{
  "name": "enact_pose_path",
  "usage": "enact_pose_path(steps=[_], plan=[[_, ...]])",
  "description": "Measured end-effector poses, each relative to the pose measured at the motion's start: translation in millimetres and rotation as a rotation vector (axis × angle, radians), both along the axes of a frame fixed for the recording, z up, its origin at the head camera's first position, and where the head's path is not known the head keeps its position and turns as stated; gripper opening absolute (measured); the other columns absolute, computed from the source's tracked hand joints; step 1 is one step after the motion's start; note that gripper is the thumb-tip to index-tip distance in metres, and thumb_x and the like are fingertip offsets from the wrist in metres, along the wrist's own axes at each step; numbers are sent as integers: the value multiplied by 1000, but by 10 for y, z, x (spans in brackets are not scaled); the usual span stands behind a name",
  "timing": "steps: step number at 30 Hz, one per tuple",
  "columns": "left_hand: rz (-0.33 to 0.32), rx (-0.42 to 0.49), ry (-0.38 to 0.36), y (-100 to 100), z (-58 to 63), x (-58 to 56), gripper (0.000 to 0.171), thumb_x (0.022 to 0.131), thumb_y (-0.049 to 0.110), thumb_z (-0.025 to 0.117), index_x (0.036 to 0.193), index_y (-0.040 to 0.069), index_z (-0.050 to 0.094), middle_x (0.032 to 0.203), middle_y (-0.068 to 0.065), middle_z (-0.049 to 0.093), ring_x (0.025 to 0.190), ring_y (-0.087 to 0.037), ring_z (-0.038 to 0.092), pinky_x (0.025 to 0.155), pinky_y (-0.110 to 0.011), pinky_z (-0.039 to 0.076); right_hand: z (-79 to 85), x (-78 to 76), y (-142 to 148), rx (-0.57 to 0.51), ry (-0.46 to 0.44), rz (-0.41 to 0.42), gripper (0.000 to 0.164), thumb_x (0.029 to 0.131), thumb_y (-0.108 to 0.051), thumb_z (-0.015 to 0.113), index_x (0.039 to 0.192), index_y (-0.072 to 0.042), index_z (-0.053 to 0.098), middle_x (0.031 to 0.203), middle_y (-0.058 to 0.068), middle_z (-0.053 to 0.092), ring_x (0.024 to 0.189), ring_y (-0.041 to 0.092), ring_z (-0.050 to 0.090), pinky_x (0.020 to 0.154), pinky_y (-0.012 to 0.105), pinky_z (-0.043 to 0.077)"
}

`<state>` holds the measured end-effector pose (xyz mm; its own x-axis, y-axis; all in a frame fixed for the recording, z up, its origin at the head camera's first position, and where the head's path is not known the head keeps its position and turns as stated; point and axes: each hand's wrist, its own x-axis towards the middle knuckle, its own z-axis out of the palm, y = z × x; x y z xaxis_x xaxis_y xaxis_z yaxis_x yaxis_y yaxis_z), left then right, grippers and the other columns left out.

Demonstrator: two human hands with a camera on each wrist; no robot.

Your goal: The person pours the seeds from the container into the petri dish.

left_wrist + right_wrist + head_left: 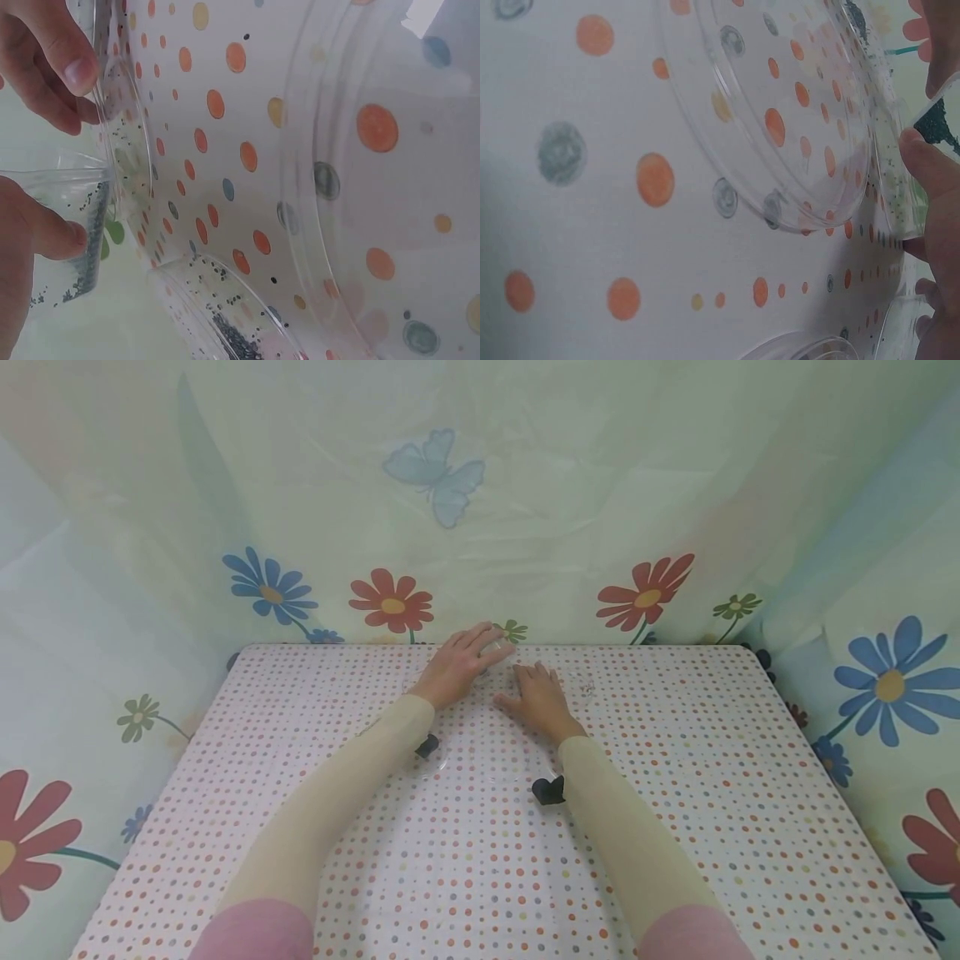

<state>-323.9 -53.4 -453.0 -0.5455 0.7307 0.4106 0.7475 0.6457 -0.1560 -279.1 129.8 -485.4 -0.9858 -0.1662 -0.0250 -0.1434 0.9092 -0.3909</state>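
Note:
At the table's far edge my left hand (457,666) pinches a small clear zip bag (91,240) of tiny dark beads. The thumb lies on the bag's face in the left wrist view, and the beads gather along one side. My right hand (542,697) is just to the right, thumb towards the left hand. Its thumb and fingers hold the rim of a shallow clear dish (129,142) beside the bag. Scattered dark specks show in that dish. Another clear dish (217,300) with a heap of dark beads stands by the left hand.
A larger clear round dish (780,112) lies nearer the person. Further clear containers (904,322) stand around it. Loose dark beads dot the polka-dot tablecloth (480,860). Black heart-shaped pieces (549,791) show beside the forearms. A flower-print curtain (525,527) borders the table's back and sides.

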Motion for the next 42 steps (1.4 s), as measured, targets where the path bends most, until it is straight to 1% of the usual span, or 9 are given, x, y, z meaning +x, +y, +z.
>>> enact_pose_path(steps=[6,9,16,26,32,36,39,42], plan=[[-2,-3,14,-4,-13,-8,66,85,9,62,139,34,35,145,0,37,140,-19,22,112,-39,29,-5,-1,1,7,3,1,75,85,-53,54,140,-6,33,146,15,33,141,35,14,115,53,7],[-4,-4,16,-7,-14,-9,68,84,8,63,139,34,34,146,0,36,140,-19,22,112,-38,29,-14,-6,4,8,4,4,75,85,-53,53,140,-6,33,147,15,33,141,35,14,115,53,8],[3,3,3,-15,-19,-17,72,82,4,64,139,34,34,146,0,35,140,-19,21,113,-38,27,-17,-13,0,4,-5,-1,75,85,-53,54,140,-7,33,147,14,32,141,34,13,115,52,7],[4,-10,8,-24,5,-19,70,82,5,64,139,33,35,146,0,35,140,-20,21,112,-39,29,-11,-7,-9,-2,1,1,75,85,-53,53,140,-8,33,147,14,32,141,35,14,115,52,7],[11,12,1,-32,18,-24,73,79,1,64,139,31,35,145,-2,36,139,-22,22,111,-41,30,6,-13,-2,19,1,13,75,85,-53,53,140,-7,33,147,14,33,141,35,13,115,52,5],[38,19,-18,-46,9,-39,78,79,1,63,142,32,30,146,-2,34,140,-21,20,111,-41,29,3,-26,2,37,-1,9,75,85,-54,53,141,-8,32,146,14,34,141,35,12,116,52,4],[48,45,-26,-56,2,-45,81,78,-1,64,143,31,28,145,-2,34,140,-22,21,112,-41,28,9,-30,-1,49,2,4,75,84,-55,53,140,-8,33,145,14,35,141,34,12,116,52,4],[37,82,-34,-62,3,-39,82,76,-3,64,143,30,29,144,-2,35,139,-23,23,111,-42,29,26,-20,4,64,9,4,77,84,-55,53,140,-8,33,145,14,36,141,34,13,116,52,6]])
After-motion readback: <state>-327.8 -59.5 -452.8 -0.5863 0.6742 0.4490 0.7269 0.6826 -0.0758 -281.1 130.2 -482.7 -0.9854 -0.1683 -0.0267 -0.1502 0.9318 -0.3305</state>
